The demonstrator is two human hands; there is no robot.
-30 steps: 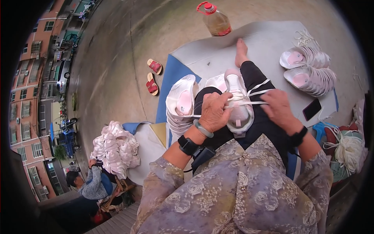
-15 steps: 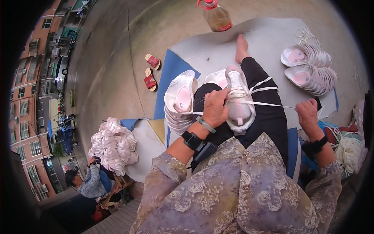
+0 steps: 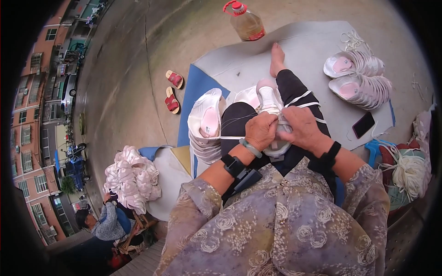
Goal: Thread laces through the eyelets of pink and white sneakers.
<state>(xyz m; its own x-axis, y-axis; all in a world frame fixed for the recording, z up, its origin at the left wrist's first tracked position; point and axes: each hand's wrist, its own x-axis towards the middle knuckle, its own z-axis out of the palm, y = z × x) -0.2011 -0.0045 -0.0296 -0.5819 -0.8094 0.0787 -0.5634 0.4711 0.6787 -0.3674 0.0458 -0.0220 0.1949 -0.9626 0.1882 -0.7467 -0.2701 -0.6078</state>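
A white and pale pink sneaker (image 3: pixel 268 94) rests between my thighs, its toe pointing away from me. Over its lacing, my left hand (image 3: pixel 261 132) is closed in a pinch on a white shoelace (image 3: pixel 233 137), which trails left across my thigh. Close beside it, my right hand (image 3: pixel 302 127) bends its fingers in against the same lacing; the fingertips are partly hidden, and it appears to grip the lace too. More white lace (image 3: pixel 300 98) lies over my right thigh. Left of my knee stands a nested stack of white shoe uppers (image 3: pixel 205 117) with pink insoles.
Stacked uppers (image 3: pixel 363 87) lie on the grey mat (image 3: pixel 304 41) at right, near a dark phone (image 3: pixel 363 125). A bundle of laces (image 3: pixel 412 170) sits at far right. Around are a bottle (image 3: pixel 247 24), red slippers (image 3: pixel 171 100), a shoe pile (image 3: pixel 133 179) and another person (image 3: pixel 108 221).
My right hand has come in from the far right, where it held the lace stretched taut, to the shoe beside my left hand. The phone is now uncovered. The whole view has shifted slightly.
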